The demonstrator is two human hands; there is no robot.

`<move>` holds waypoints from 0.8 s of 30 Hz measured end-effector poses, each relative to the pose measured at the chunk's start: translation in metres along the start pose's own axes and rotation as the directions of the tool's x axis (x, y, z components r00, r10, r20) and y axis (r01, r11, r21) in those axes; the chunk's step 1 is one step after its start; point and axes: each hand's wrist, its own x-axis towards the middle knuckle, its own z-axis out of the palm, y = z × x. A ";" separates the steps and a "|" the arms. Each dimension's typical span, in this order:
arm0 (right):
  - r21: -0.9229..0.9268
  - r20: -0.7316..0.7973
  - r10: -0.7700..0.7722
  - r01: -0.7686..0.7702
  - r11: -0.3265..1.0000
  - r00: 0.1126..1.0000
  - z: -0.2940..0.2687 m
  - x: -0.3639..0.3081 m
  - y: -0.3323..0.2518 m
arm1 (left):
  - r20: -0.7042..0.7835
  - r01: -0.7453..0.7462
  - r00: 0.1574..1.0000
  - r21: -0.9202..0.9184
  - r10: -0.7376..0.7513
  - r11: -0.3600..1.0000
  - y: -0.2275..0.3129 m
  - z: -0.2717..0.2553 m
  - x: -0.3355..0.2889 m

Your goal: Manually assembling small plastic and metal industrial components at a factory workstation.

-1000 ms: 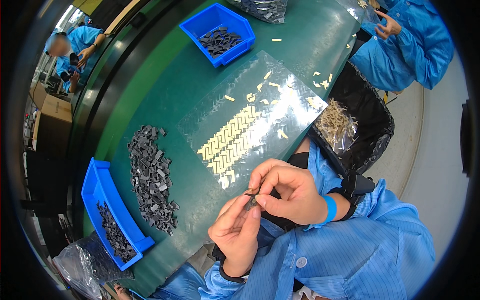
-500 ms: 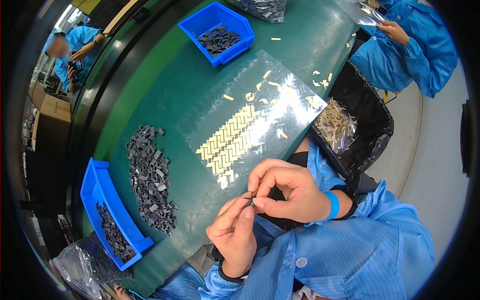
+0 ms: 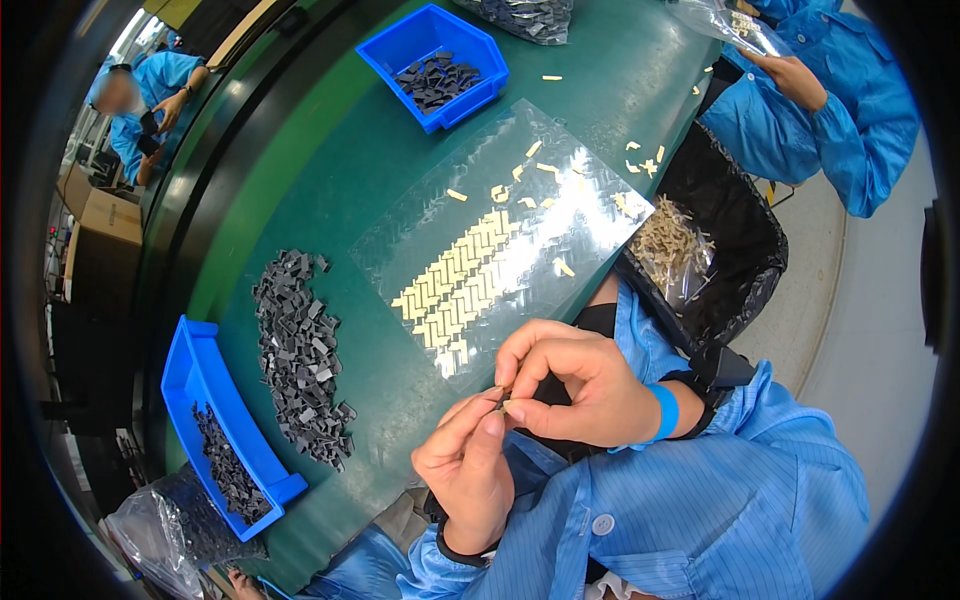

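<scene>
My left hand (image 3: 467, 465) and my right hand (image 3: 575, 385) meet fingertip to fingertip over the table's near edge. Between them they pinch a small dark plastic piece (image 3: 502, 402), mostly covered by the fingers. Just beyond my hands lies a clear sheet (image 3: 400, 240) bearing rows of small cream-coloured adhesive strips (image 3: 455, 275), some of them loose or bent. To the left of the sheet is a long heap of small dark grey plastic pieces (image 3: 300, 360).
Blue bins (image 3: 240, 440) (image 3: 430, 125) holding dark pieces stand at the left and the far side. A black-lined bin (image 3: 745, 260) with cream scraps is at the table's right edge. A co-worker's hand (image 3: 790, 78) holds a clear sheet. Another person (image 3: 160, 95) stands far left.
My hands stay nearly in place, fingers shifting slightly around the dark piece. At the upper right, the co-worker's arm and sheet have moved a little.
</scene>
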 end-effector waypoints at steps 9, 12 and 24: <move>0.054 -0.039 0.027 -0.024 0.998 0.999 0.001 -0.001 0.001 | 0.020 0.027 0.999 -0.059 -0.026 0.998 0.006 0.006 0.001; 0.057 -0.038 0.026 -0.024 0.998 0.999 0.001 -0.001 0.002 | 0.016 0.039 0.999 -0.072 -0.038 0.997 0.007 0.006 0.000; -0.066 0.003 -0.039 0.039 0.997 0.999 -0.003 0.001 -0.001 | 0.016 0.015 1.000 0.017 -0.016 1.000 0.005 0.004 -0.001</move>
